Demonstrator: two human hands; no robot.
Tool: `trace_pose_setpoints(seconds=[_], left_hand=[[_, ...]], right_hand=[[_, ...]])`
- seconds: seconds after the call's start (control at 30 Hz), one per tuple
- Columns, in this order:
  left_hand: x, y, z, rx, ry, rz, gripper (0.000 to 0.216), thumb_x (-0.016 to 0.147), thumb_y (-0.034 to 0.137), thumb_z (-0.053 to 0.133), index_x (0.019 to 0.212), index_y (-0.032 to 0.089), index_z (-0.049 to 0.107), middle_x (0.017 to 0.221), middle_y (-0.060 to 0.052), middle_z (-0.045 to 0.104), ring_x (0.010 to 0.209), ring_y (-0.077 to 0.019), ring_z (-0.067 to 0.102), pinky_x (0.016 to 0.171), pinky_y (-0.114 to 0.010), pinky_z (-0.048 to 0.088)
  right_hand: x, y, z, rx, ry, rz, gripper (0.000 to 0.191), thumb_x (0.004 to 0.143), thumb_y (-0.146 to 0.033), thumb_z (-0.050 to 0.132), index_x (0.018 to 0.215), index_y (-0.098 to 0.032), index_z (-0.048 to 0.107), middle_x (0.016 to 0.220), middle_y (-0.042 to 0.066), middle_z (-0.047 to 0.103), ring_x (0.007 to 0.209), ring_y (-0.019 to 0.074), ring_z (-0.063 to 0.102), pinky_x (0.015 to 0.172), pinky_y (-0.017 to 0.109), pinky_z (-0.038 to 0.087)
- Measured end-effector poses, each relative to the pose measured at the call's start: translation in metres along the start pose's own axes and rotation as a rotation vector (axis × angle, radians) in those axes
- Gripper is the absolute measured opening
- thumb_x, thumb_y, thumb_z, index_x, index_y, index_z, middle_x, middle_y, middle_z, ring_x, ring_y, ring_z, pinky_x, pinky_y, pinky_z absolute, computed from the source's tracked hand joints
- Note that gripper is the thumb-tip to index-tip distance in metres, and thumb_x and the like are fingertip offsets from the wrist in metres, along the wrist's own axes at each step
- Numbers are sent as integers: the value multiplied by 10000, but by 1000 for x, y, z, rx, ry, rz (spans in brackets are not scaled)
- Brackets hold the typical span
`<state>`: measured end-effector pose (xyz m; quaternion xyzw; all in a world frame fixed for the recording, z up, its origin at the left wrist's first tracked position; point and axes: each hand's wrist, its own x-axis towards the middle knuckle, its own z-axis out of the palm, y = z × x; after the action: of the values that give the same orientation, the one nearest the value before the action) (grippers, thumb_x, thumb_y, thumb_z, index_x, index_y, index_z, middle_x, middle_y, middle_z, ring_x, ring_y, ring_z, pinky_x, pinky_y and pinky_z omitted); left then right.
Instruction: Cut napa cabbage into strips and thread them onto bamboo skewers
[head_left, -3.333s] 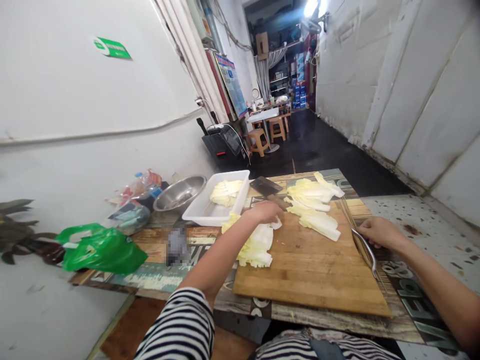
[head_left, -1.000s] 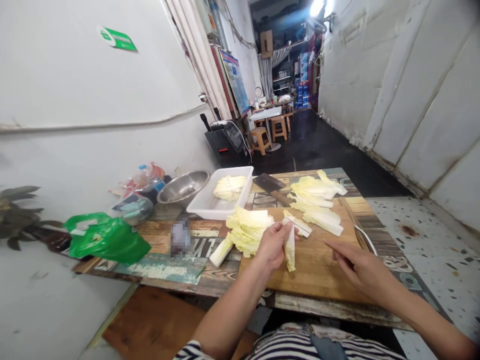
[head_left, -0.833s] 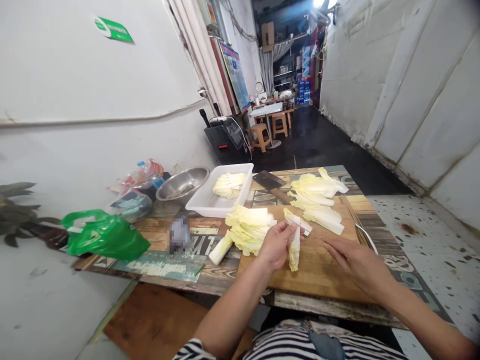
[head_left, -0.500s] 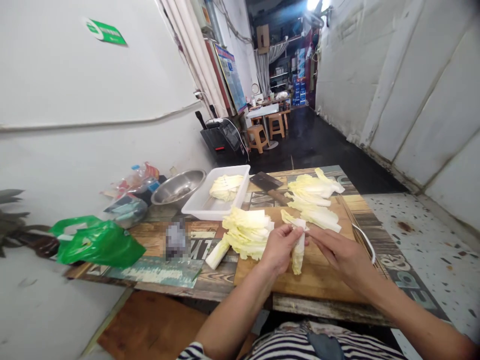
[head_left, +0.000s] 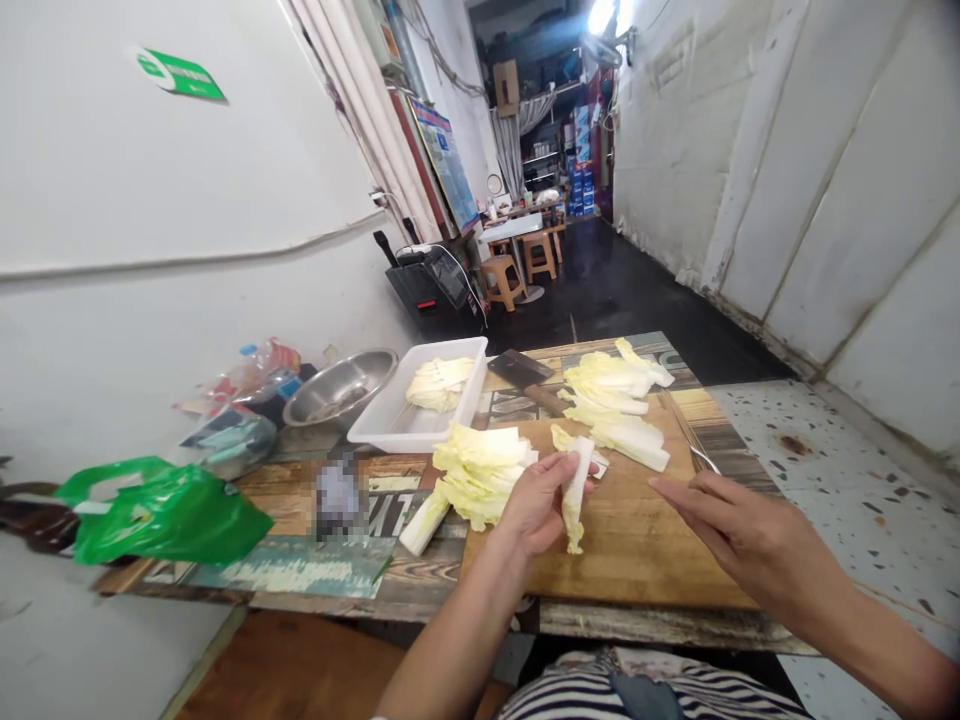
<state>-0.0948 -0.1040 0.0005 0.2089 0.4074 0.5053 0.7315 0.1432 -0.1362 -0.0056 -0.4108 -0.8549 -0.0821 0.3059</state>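
My left hand (head_left: 534, 497) is closed on a narrow strip of napa cabbage (head_left: 576, 492), held upright over the wooden cutting board (head_left: 637, 545). My right hand (head_left: 739, 530) hovers over the board's right side, fingers stretched toward the strip and holding nothing. A stack of cut cabbage pieces (head_left: 480, 470) lies just left of my left hand. Whole cabbage leaves (head_left: 611, 395) lie at the board's far end, beside a cleaver (head_left: 525, 375).
A white plastic tray (head_left: 397, 415) with cabbage in it and a steel bowl (head_left: 337, 385) stand at the back left. A green plastic bag (head_left: 161, 510) and other bags lie left. Metal tongs (head_left: 701, 458) rest by the board's right edge. A corridor with stools runs beyond.
My left hand picked a cabbage strip off the board. My right hand reached in to the strip half a second ago and has drawn back right, open.
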Motion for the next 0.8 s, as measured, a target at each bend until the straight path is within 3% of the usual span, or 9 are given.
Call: trace_pose_setpoints(seconds=[0.2,0.5,0.8], left_hand=[[0,-1,-1,-16,-50,7,392,576,326,949,781,102,701,727,-36,697,540,-64,587,517,-154,463],[-1,-1,1,16,-29,15,506,467,398,985,766,103,703,737,-36,701,553,-75,592,515,-168,466],[-3,3,4,3,-49,25,488,477,388,982,757,91,714,715,-42,686,574,-79,577,540,-177,440]], right_hand=[[-3,0,-1,-10,-1,-2,335,1028,-221,426,1272,-273,650,856,-9,669,579,91,606,501,236,417],[-5,5,3,-13,-20,-12,383,1018,-238,439,1334,-329,634,874,8,703,573,92,590,490,213,424],[-4,0,-2,-1,-18,-23,384,1026,-235,417,1344,-296,624,879,22,702,575,94,589,514,213,449]])
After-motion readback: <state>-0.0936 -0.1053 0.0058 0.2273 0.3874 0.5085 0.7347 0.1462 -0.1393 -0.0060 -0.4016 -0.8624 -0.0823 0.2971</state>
